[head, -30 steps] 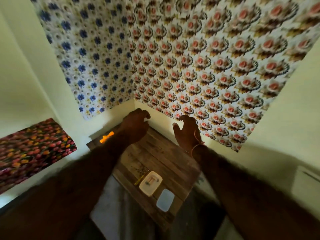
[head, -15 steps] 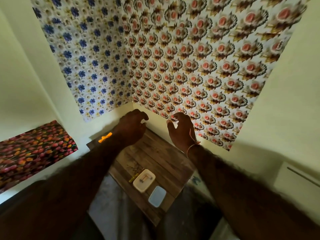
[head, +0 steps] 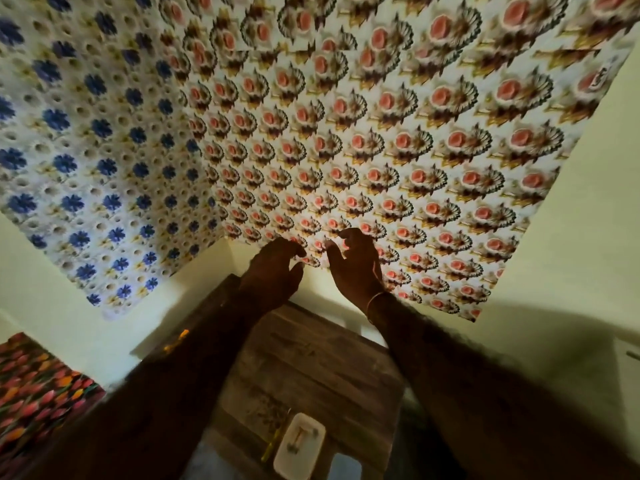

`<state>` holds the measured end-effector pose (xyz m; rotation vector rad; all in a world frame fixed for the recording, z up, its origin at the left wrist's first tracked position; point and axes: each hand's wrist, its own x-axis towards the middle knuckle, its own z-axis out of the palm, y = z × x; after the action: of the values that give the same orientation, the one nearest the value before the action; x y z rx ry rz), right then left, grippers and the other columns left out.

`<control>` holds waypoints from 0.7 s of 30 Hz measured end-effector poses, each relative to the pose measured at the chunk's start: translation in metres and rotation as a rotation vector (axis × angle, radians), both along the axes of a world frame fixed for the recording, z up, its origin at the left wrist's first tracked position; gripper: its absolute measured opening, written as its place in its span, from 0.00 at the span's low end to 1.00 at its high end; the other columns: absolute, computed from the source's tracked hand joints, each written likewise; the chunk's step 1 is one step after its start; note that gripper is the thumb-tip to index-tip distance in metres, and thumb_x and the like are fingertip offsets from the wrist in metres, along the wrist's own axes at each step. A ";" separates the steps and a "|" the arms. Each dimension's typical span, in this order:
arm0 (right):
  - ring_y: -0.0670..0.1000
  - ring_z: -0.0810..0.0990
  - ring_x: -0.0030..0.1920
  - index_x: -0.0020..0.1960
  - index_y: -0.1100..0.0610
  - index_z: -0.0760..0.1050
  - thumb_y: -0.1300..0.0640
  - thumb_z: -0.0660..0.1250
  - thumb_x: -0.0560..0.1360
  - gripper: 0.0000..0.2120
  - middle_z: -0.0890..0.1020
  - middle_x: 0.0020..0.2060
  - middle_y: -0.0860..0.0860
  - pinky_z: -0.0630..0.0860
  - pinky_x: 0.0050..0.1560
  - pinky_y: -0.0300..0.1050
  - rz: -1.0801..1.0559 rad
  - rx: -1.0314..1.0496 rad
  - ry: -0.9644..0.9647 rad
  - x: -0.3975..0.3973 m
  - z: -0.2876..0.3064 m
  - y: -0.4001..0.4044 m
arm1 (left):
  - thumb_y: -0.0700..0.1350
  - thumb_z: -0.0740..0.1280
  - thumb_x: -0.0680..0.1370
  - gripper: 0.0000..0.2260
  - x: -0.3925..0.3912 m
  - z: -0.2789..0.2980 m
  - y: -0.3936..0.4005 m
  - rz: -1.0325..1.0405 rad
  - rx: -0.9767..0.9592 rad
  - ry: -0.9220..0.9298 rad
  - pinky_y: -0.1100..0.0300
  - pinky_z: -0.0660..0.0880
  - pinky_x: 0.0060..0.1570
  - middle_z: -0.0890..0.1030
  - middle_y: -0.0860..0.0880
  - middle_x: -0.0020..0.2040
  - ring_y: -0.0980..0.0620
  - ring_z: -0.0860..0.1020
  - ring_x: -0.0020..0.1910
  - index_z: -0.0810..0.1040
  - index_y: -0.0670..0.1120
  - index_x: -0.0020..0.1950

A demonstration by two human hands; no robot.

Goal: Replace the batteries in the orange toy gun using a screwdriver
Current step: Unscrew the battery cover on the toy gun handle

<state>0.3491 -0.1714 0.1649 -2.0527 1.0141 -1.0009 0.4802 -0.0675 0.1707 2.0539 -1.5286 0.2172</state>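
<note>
— Two hands up in front of the wall, right?
— Yes. Farthest left, a tulip-print cloth (head: pixel 38 386). Next, only an orange sliver of the gun (head: pixel 176 339) shows on the desk's (head: pixel 311 362) far left corner, mostly hidden behind the left forearm.
— And the hands?
— Left hand (head: pixel 273 271) hangs above the desk's back edge, fingers loosely curled, holding nothing. Right hand (head: pixel 356 266) is just beside it, apart, fingers also loosely bent and empty, a thin bangle (head: pixel 375 301) at its wrist.
— Anything nearer?
— A yellowish screwdriver (head: pixel 273 445) lies just left of a white tray (head: pixel 299 445) near the desk's front edge.
</note>
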 end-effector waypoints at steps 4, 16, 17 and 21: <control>0.56 0.77 0.58 0.62 0.57 0.72 0.47 0.65 0.77 0.18 0.77 0.58 0.55 0.73 0.59 0.51 -0.041 0.109 -0.001 0.029 -0.012 -0.011 | 0.43 0.71 0.76 0.10 0.031 -0.015 -0.024 -0.074 0.020 0.058 0.60 0.71 0.52 0.79 0.47 0.54 0.49 0.78 0.51 0.79 0.44 0.56; 0.53 0.78 0.56 0.60 0.54 0.72 0.46 0.65 0.77 0.17 0.79 0.57 0.53 0.75 0.56 0.48 -0.003 0.207 0.058 0.053 -0.029 0.001 | 0.44 0.68 0.78 0.10 0.038 -0.036 0.006 -0.010 0.106 0.209 0.53 0.75 0.56 0.78 0.46 0.56 0.48 0.77 0.53 0.78 0.45 0.59; 0.52 0.78 0.56 0.60 0.54 0.72 0.47 0.65 0.77 0.16 0.78 0.57 0.53 0.75 0.55 0.47 0.004 0.218 0.059 0.056 -0.029 0.006 | 0.43 0.67 0.78 0.10 0.039 -0.034 0.010 -0.003 0.118 0.223 0.52 0.75 0.56 0.78 0.45 0.56 0.47 0.77 0.54 0.78 0.44 0.59; 0.51 0.77 0.55 0.61 0.53 0.72 0.46 0.65 0.77 0.17 0.77 0.57 0.53 0.72 0.52 0.42 0.018 0.252 0.077 0.077 -0.033 0.021 | 0.43 0.68 0.78 0.10 0.064 -0.032 0.022 -0.014 0.125 0.214 0.56 0.73 0.55 0.79 0.45 0.56 0.46 0.78 0.54 0.79 0.44 0.59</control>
<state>0.4260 -0.1500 0.1321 -1.8998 1.0998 -0.7480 0.5441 -0.0452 0.1384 2.0859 -1.4559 -0.1035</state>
